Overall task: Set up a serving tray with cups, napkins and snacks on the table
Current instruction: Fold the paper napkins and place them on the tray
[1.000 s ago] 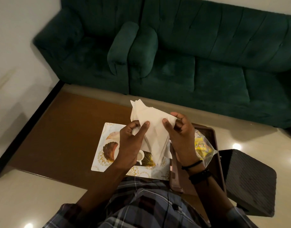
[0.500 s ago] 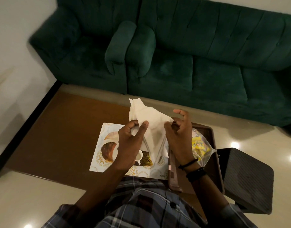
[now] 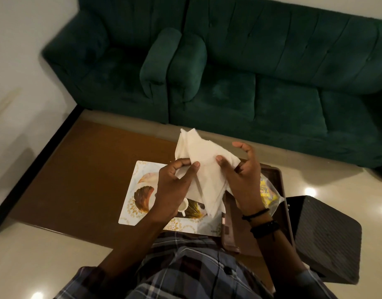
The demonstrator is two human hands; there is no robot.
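Observation:
A white paper napkin (image 3: 204, 164) is held up over the table, folded into a rough triangle. My left hand (image 3: 175, 186) pinches its left side between thumb and fingers. My right hand (image 3: 243, 175) pinches its right side with the thumb on top, the index finger lifted. Below lies a patterned serving tray (image 3: 129, 203) with a small white cup (image 3: 183, 206) on it, partly hidden by my left hand. A clear snack bag with yellow contents (image 3: 268, 195) lies on a dark brown tray (image 3: 276, 184) to the right.
The brown low table (image 3: 82, 175) stands in front of a dark green sofa (image 3: 228, 67). A dark ribbed stool (image 3: 326, 238) stands at the right. A black strip (image 3: 36, 162) runs along the table's left side on the pale floor.
My right hand has shifted its pinch on the napkin, thumb now on top and index finger raised. The napkin sits slightly flatter between both hands.

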